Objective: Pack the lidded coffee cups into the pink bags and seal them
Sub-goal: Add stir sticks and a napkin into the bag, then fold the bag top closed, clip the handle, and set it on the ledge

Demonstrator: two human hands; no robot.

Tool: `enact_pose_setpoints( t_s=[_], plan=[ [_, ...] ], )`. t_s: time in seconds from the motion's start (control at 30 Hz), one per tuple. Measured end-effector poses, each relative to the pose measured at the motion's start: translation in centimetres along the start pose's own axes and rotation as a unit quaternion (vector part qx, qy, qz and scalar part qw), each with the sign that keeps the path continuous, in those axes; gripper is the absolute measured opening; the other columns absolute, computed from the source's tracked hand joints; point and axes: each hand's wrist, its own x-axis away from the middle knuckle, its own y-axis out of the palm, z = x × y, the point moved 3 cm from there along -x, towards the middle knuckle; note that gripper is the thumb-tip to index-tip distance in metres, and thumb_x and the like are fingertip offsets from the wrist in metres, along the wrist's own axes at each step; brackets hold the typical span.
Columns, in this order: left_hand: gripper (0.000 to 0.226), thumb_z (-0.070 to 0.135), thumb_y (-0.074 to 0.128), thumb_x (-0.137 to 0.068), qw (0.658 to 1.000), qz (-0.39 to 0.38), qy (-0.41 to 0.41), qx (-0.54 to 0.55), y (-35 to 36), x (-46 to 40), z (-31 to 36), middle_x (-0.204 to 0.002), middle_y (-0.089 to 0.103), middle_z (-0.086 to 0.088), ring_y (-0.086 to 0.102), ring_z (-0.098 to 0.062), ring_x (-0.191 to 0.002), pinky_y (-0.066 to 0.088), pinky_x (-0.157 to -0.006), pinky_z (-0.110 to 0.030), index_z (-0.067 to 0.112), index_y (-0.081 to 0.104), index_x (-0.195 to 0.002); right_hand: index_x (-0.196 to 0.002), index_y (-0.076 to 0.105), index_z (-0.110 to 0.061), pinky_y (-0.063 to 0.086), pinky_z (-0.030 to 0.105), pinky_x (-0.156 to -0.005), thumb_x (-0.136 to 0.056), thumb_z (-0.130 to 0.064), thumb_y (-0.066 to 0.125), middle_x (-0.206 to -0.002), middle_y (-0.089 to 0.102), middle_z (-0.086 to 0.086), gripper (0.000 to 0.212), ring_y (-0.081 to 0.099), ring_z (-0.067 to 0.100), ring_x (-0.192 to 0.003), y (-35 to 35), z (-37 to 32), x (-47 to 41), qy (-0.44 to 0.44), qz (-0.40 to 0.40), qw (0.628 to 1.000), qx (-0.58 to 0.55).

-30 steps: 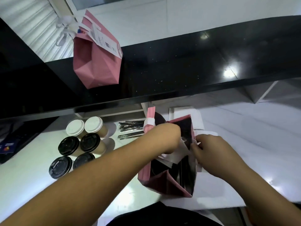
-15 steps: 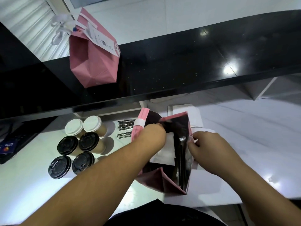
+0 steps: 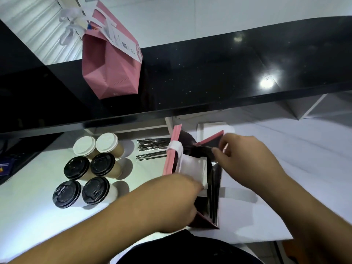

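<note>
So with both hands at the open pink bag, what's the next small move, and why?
Probably finish seating the white insert in the open pink bag. The left hand holds the insert's near edge, the right hand pinches the far rim open, and all six lidded cups stand unpacked beside it.

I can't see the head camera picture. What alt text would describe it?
Two bare hands work at an open pink bag with a black lining on a white counter: the left hand at its near edge, the right hand pinching its far rim. Six lidded paper coffee cups stand left of it; a closed pink bag sits on a black shelf.
</note>
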Motion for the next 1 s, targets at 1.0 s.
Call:
enact_pose_setpoints(
  t_s=[1.0],
  plan=[
    [0.029,0.009,0.062,-0.093,0.969,0.236,-0.069,-0.035,0.7,4.8,-16.7,-0.111,0.066,0.017,0.066,-0.011,-0.098,0.054,-0.079,-0.032,0.034,0.072,-0.105,-0.052,0.053,-0.019,0.04,0.029,-0.046,-0.098,-0.034,0.057,-0.046,0.055,-0.001,0.049,0.054,0.011,-0.047,2.6,-4.3,-0.4,-0.036,-0.094,0.994,0.051]
  ],
)
